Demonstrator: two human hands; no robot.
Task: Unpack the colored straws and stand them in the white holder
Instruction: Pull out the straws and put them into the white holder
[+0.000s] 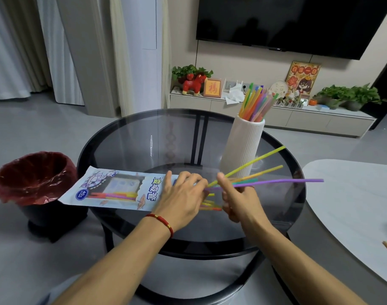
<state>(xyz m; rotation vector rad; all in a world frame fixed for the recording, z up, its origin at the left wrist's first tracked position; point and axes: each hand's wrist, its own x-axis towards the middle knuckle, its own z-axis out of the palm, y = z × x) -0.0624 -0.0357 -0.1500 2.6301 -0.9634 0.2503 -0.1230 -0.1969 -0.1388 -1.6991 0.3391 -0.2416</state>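
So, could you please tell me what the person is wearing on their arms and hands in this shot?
Both forearms are bare, with no sleeves or gloves in view. The left hand has a thin red cord bracelet with small gold beads around its wrist. The right hand and its wrist show no jewellery, and no rings are visible on the fingers.

I see soft, even indoor light, faint glare on the glass worktop [144, 146], and wide-angle bending at the edges.
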